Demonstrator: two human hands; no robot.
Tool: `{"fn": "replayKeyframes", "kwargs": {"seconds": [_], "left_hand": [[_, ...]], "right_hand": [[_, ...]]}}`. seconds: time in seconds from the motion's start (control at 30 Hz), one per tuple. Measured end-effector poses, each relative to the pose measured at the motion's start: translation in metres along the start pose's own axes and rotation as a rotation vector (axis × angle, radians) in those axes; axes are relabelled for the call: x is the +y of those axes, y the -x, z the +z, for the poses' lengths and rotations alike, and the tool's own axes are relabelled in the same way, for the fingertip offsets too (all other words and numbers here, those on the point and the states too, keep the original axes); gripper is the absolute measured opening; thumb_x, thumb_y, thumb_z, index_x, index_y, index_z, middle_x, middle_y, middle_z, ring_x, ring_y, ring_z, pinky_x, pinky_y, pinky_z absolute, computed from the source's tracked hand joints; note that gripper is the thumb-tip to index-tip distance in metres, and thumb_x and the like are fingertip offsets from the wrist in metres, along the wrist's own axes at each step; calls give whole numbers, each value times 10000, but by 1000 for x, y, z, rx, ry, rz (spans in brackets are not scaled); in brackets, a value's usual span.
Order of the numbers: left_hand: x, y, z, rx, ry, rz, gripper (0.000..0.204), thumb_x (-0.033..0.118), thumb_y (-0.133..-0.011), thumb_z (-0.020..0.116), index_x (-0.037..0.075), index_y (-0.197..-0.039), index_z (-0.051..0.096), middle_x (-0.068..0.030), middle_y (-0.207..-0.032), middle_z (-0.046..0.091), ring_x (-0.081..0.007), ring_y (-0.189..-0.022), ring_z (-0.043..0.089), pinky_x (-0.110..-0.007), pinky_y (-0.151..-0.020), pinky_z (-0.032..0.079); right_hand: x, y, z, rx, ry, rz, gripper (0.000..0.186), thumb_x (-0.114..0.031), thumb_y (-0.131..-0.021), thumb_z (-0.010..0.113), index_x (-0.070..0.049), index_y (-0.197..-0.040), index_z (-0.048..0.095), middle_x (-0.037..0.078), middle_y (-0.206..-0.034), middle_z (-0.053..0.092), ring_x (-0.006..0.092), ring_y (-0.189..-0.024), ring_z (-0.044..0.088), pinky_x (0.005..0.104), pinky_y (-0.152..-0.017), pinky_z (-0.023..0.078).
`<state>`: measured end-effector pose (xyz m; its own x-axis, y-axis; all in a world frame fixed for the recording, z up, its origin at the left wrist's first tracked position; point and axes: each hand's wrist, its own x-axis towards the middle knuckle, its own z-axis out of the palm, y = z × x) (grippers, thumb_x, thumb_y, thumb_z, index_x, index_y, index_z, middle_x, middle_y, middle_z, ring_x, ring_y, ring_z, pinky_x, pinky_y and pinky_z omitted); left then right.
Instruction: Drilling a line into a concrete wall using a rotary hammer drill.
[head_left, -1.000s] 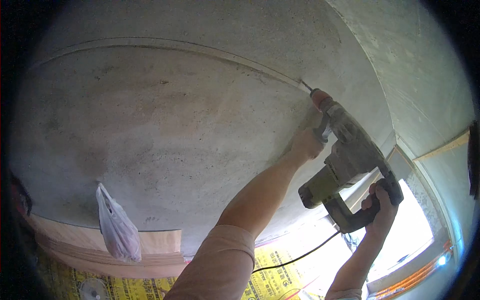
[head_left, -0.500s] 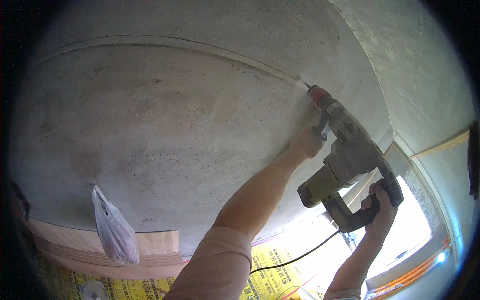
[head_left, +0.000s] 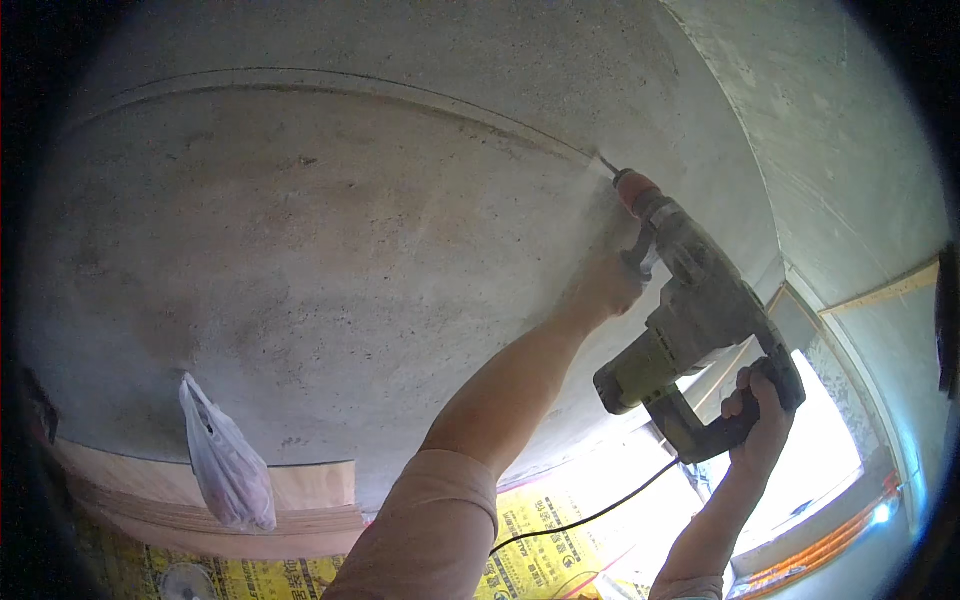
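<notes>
Both of my hands hold a dusty rotary hammer drill (head_left: 697, 290) up against the grey wall (head_left: 330, 240). My left hand (head_left: 606, 285) is wrapped round the side handle behind the red collar. Around the rear grip my right hand (head_left: 762, 420) is closed, its fingers curled through the handle. The drill bit (head_left: 607, 163) meets the wall at the right end of a long groove (head_left: 390, 97), where pale dust shows. Whether the tip has sunk in, I cannot tell. A black cord (head_left: 590, 518) runs from the grip's base down to the left.
A white plastic bag (head_left: 228, 455) hangs on the wall at lower left. Stacked boards (head_left: 310, 487) lean below it. Yellow printed sheeting (head_left: 535, 530) covers the floor. A bright window opening (head_left: 825, 440) and orange tubes (head_left: 820, 548) are at right.
The drill and both hands stay almost in place. The bit seems slightly farther out from the wall, and the view has shifted a little.
</notes>
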<state>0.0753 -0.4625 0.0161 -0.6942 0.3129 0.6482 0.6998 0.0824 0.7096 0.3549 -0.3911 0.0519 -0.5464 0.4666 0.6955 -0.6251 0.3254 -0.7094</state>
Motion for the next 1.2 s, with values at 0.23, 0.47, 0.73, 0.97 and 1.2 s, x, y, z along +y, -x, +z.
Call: {"fn": "replayKeyframes", "kwargs": {"seconds": [0.23,0.47,0.73,0.97,1.2], "left_hand": [[-9,-3,7,157,-16,148,332,318,-866,552,33,-993,668,-230,-932,682,-421,-929,645,-482,-820,513],[3,1,0,74,-44,33,345,331,-856,560,33,-989,668,-233,-965,677,-428,-944,638,-480,-823,512],[-6,-5,7,-2,47,-59,341,306,-851,578,33,-1038,661,-241,-1011,668,-415,-998,626,-468,-843,503],[-15,-9,14,158,-40,157,250,237,-860,567,2,-919,631,-237,-877,673,-415,-908,638,-480,-760,498],[-39,-23,24,145,-27,170,220,222,-840,593,11,-876,642,-218,-851,681,-395,-876,652,-476,-762,501]], "right_hand": [[-4,3,9,29,39,-32,205,-82,-768,686,-7,-931,587,86,-716,590,142,-481,551,251,-420,450],[-5,3,5,22,42,-3,183,-61,-835,640,-26,-999,568,88,-737,592,142,-488,545,255,-423,443],[-4,1,7,43,43,0,217,-75,-748,685,-18,-929,580,81,-708,586,141,-477,541,255,-424,435],[-7,4,11,38,31,-1,208,-69,-749,684,-27,-925,581,73,-696,585,137,-470,531,260,-425,423],[-1,0,8,-22,-28,1,175,-61,-836,644,-22,-991,573,91,-750,588,134,-491,520,251,-430,424]]}}
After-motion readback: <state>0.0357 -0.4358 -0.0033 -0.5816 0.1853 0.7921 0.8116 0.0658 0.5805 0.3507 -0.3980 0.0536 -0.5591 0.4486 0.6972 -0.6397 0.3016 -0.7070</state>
